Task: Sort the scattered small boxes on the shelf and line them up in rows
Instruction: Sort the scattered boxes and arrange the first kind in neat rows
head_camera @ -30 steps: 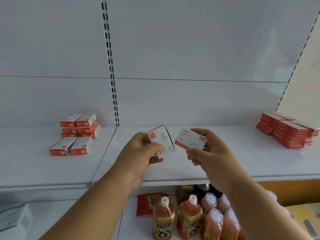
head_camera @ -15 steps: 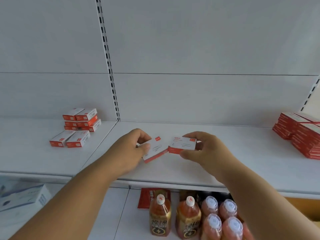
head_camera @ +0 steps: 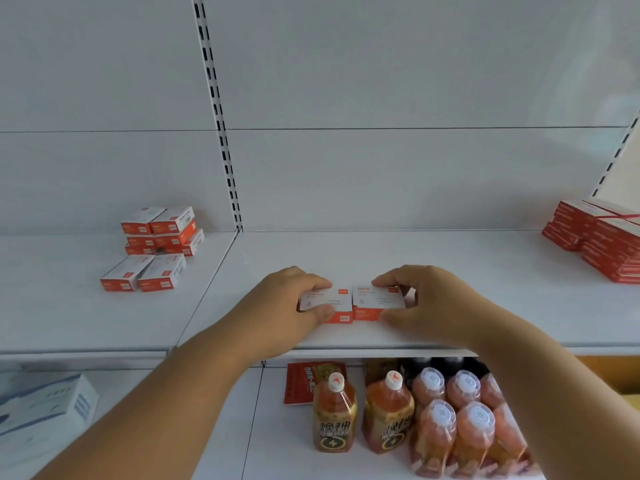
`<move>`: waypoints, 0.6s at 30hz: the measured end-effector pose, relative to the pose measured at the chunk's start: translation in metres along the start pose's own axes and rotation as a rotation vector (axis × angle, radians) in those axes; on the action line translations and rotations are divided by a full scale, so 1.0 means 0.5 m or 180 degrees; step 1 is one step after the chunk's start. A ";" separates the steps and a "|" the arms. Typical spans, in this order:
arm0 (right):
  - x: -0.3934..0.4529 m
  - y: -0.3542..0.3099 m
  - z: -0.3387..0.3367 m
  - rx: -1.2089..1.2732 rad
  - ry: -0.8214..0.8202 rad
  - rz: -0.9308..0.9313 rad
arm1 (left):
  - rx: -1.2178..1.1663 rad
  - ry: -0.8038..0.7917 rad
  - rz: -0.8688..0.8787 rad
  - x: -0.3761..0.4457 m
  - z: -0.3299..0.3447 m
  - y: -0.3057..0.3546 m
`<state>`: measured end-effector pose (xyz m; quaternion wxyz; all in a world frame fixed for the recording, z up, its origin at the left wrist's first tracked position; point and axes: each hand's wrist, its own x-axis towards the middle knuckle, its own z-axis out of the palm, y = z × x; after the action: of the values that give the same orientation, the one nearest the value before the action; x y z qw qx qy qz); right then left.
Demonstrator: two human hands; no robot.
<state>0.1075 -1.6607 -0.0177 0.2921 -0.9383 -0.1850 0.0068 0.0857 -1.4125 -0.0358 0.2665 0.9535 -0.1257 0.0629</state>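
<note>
Lowered since earlier: two small white-and-red cardboard boxes (head_camera: 353, 303), now side by side at centre frame on white metal shelf (head_camera: 450, 327). Our left hand (head_camera: 287, 306) and right hand (head_camera: 429, 299) each grip one; placing step. Next, we judge: release, fetch more.

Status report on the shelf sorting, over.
Left hand grips left box; right hand grips right box. Boxes side by side on shelf. Nothing blocking.

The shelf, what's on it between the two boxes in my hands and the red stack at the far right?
Nothing: in the head view the shelf is bare from the held boxes to the red stack.
</note>
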 end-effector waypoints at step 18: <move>-0.004 0.008 -0.001 -0.0162 -0.0215 -0.0104 | -0.0139 -0.0056 0.0024 -0.004 0.000 -0.002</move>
<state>0.1071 -1.6647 -0.0197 0.2618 -0.9415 -0.2101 0.0289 0.0843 -1.4113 -0.0366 0.2859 0.9475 -0.1329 0.0527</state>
